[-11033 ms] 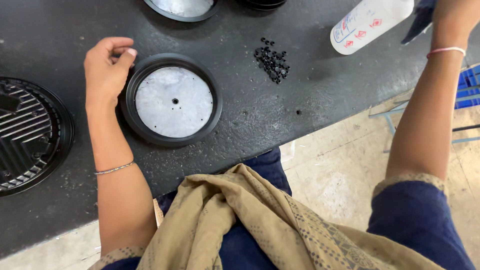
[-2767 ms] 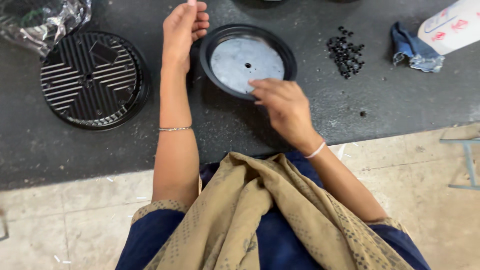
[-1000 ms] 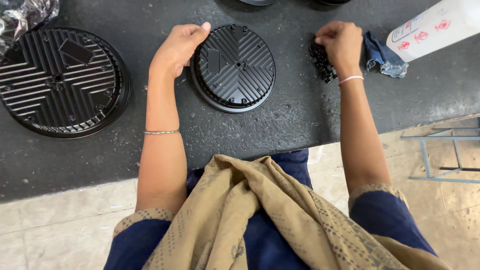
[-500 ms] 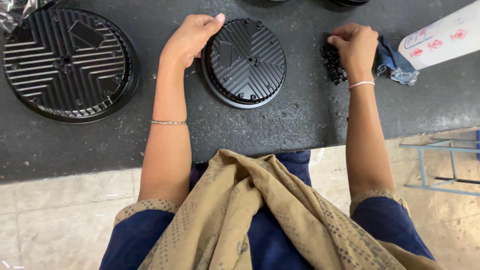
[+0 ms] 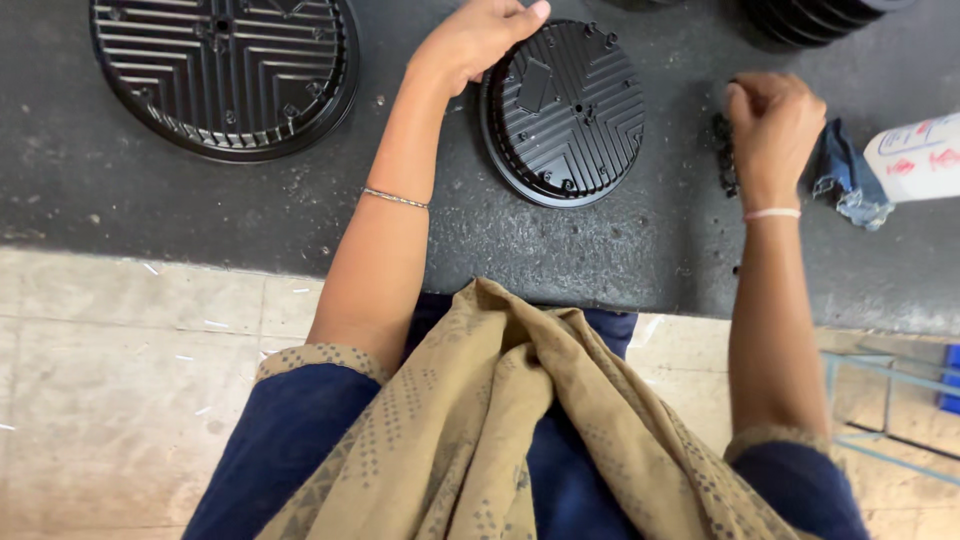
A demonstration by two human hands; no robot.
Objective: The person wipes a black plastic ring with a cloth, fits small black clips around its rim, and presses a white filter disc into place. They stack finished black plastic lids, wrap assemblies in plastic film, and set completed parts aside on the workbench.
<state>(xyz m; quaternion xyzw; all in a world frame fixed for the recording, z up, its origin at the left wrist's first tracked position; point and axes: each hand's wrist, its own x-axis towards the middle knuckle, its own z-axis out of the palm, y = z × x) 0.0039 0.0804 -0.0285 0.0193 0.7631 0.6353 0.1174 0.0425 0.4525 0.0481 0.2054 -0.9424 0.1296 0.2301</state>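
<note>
- Fingers of the left hand (image 5: 470, 40) curl over the top-left rim of the small black ribbed disc (image 5: 562, 110); I see them pressing its edge, not closed around it.
- Fingers of the right hand (image 5: 772, 135) are bunched together over the pile of small black screws (image 5: 722, 160); I cannot tell whether they pinch one.
- I see the small disc lying ribbed side up on the dark tabletop (image 5: 150, 210), between the two hands.
- I see a larger black ribbed disc (image 5: 222, 72) well to the left, apart from the left arm.
- I note a blue rag (image 5: 845, 185) just right of the right hand, beside a white cylinder with red markings (image 5: 920, 158).
</note>
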